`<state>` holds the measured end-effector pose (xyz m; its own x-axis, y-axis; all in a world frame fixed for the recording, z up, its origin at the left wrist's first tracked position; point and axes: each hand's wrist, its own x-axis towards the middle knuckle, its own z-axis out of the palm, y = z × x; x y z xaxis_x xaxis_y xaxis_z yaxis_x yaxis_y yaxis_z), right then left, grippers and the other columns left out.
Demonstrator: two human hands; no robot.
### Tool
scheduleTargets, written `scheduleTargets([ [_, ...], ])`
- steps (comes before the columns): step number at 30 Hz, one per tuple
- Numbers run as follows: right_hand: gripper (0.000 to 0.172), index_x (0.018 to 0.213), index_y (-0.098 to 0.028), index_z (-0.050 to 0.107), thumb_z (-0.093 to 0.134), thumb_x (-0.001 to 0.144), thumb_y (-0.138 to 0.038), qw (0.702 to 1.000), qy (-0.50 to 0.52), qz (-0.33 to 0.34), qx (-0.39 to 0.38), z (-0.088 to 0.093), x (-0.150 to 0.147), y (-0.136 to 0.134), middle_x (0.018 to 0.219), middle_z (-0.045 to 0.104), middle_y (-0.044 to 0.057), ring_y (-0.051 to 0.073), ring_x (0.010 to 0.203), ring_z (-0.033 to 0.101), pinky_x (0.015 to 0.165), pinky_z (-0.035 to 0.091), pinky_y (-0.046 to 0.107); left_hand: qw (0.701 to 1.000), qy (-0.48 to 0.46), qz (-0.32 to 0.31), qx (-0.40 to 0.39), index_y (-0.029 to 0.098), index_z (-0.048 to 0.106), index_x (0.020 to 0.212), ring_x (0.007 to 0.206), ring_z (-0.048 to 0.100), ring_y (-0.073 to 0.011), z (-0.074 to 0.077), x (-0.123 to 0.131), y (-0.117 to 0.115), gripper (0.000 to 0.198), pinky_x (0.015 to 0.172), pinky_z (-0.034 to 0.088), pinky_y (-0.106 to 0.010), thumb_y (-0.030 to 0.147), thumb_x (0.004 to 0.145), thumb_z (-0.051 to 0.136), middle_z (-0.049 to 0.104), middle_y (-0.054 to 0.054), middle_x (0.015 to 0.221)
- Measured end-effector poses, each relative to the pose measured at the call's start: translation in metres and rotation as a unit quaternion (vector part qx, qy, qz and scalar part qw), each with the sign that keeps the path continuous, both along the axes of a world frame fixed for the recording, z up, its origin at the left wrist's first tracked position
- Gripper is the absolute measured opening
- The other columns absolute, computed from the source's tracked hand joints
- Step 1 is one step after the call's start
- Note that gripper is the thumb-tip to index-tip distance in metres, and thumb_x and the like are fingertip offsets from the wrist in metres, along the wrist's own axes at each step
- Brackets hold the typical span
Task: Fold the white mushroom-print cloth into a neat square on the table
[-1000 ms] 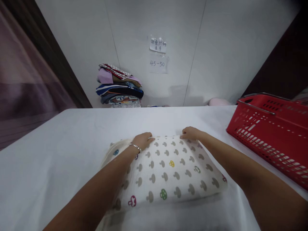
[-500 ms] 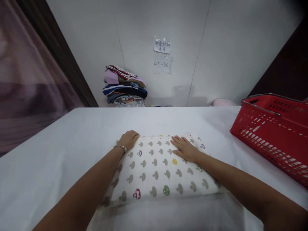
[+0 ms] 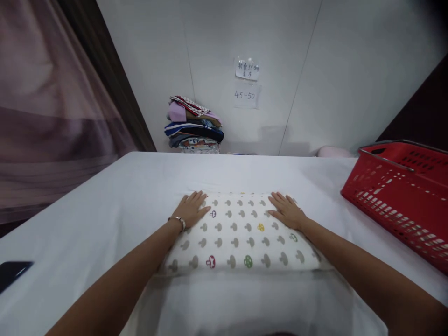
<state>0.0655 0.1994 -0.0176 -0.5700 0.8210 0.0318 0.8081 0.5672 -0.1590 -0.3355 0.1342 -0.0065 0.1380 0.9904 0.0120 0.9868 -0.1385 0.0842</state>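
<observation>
A person's two bare arms reach in from 7 and 5 o'clock over a white-covered table (image 3: 94, 205), with both hands on a folded cloth (image 3: 241, 233). The cloth lies flat at the centre of this clock face, white with rows of grey-beige mushrooms and a few in red, green, yellow and purple. At 10 o'clock, the left hand (image 3: 191, 209) rests palm down on the cloth's far left corner, fingers spread and thumb apart, a silvery bracelet (image 3: 180, 223) at the wrist. At 2 o'clock, the right hand (image 3: 287, 212) lies palm down on the far right corner, its fingers fanned wide. Neither hand grips anything. Between 2 and 3 o'clock, well apart from the cloth, stands a red plastic basket (image 3: 388, 196) with slotted sides and a metal handle. A dark, glossy object (image 3: 14, 270), cut off by the picture's edge, lies between 8 and 9 o'clock. Beyond the far edge, at 11 o'clock, rises a pile of folded fabrics (image 3: 194, 128); its support is hidden. At 12 o'clock, two handwritten paper signs (image 3: 246, 95) hang on a pale wall (image 3: 217, 37), the lower reading "45-50".
</observation>
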Motion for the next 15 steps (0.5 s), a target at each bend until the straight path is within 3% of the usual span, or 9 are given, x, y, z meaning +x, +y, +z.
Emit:
scheduleTargets([
  [3,0.067,0.138,-0.023,0.028,0.023,0.084,-0.062,1.0,-0.001,-0.001,-0.018,0.006,-0.004,0.0,0.146,0.019,0.006,0.022,0.135,0.01,0.108,0.009,0.045,1.0,0.0,0.003,-0.015,0.021,0.028,0.137,0.134,0.015,-0.0231,0.003,0.001,0.006,0.064,0.106,0.012,-0.043,0.058,0.084,0.023,0.023,-0.006,0.146],
  [7,0.064,0.138,-0.024,0.027,0.022,0.085,-0.06,0.998,0.004,-0.021,-0.054,0.028,-0.007,-0.016,0.147,0.018,0.007,0.023,0.135,0.011,0.107,0.011,0.046,0.998,-0.001,0.029,-0.048,0.022,0.028,0.138,0.135,0.013,-0.0237,0.024,0.01,0.001,0.065,0.106,0.011,-0.043,0.057,0.084,0.026,0.018,-0.007,0.147],
  [11,0.062,0.139,-0.024,0.025,0.022,0.087,-0.058,0.999,0.03,-0.024,-0.032,0.042,0.01,-0.06,0.147,0.015,0.006,0.024,0.135,0.008,0.108,0.008,0.047,1.0,-0.023,0.015,-0.011,0.025,0.026,0.138,0.135,0.011,-0.0229,0.042,0.018,-0.044,0.06,0.107,0.01,-0.044,0.054,0.086,0.027,0.014,-0.004,0.148],
  [15,0.06,0.138,-0.028,0.026,0.026,0.086,-0.059,0.997,0.034,-0.045,-0.046,0.03,0.037,-0.098,0.147,0.017,0.004,0.024,0.135,0.01,0.107,0.01,0.05,0.999,-0.016,0.0,-0.032,0.027,0.031,0.137,0.134,0.016,-0.0232,0.033,0.015,-0.099,0.059,0.107,0.01,-0.044,0.053,0.083,0.034,0.02,-0.004,0.146],
])
